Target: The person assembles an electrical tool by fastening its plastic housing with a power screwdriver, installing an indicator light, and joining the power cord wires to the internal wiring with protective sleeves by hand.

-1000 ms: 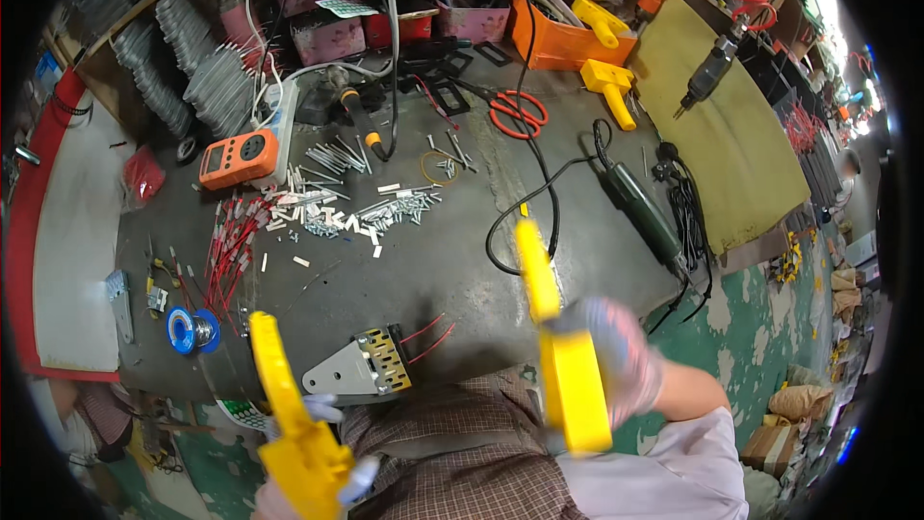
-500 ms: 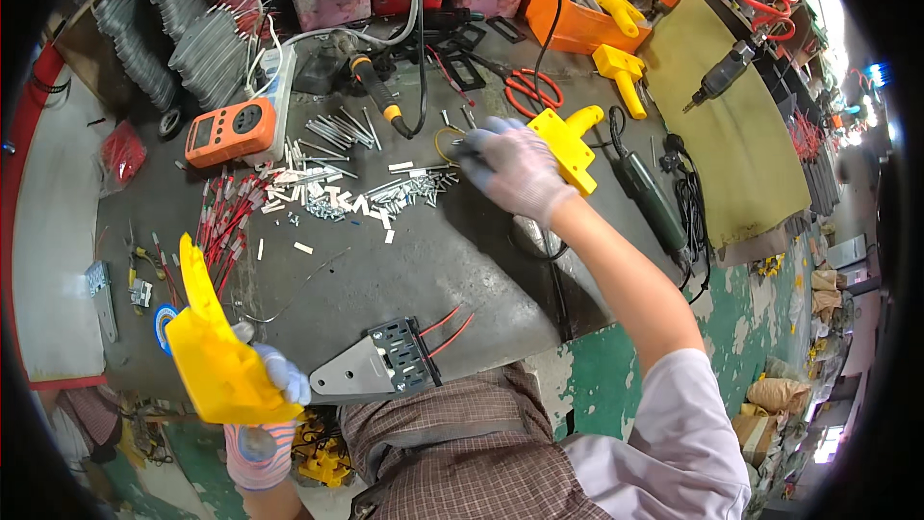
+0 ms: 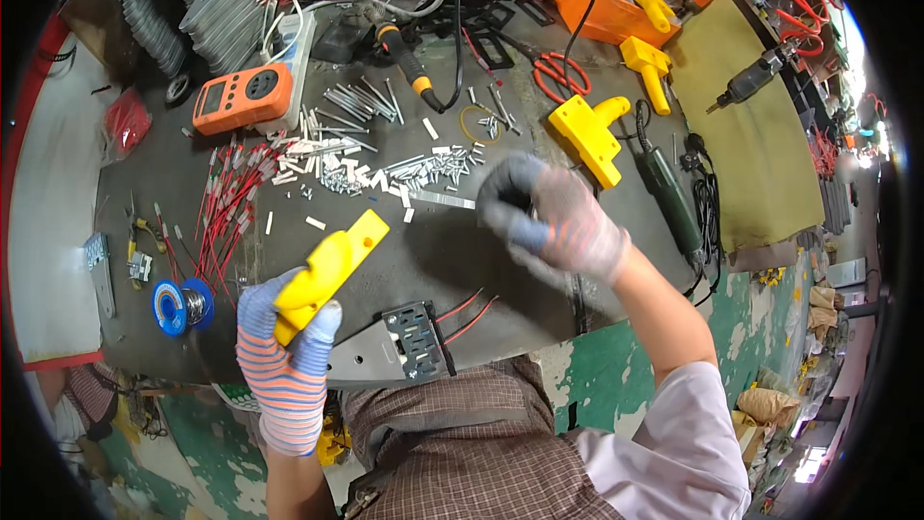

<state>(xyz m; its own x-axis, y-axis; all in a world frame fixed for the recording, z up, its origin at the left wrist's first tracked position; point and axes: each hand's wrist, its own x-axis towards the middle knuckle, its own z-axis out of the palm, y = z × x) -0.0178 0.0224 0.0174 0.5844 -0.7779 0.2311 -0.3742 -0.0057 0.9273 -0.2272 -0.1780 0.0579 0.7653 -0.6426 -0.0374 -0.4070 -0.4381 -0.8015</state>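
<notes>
My left hand (image 3: 284,376), in a striped knit glove, is closed round a yellow plastic tool housing (image 3: 327,274), which it holds up at a tilt over the near left of the bench. My right hand (image 3: 568,217), in a greyish glove and blurred by motion, hangs over the middle of the bench with curled fingers. A thin silvery metal strip (image 3: 441,199) juts leftward from its fingertips; its exact kind is unclear. Between the hands, at the near edge, lies a grey metal plate (image 3: 371,354) with a black slotted block (image 3: 419,342) and two red wires.
Behind are loose screws (image 3: 433,169), white sleeves and red wires (image 3: 231,183). A solder spool (image 3: 168,308) stands left. Farther back are an orange meter (image 3: 241,98), a soldering iron (image 3: 404,63) and scissors (image 3: 560,75). Yellow housings (image 3: 587,140) and a dark green power tool (image 3: 669,197) lie right.
The left hand has raised and turned the yellow housing, bringing it rightward over the bench. My right hand has drawn back from the screws toward me, and the silvery strip now shows at its fingers.
</notes>
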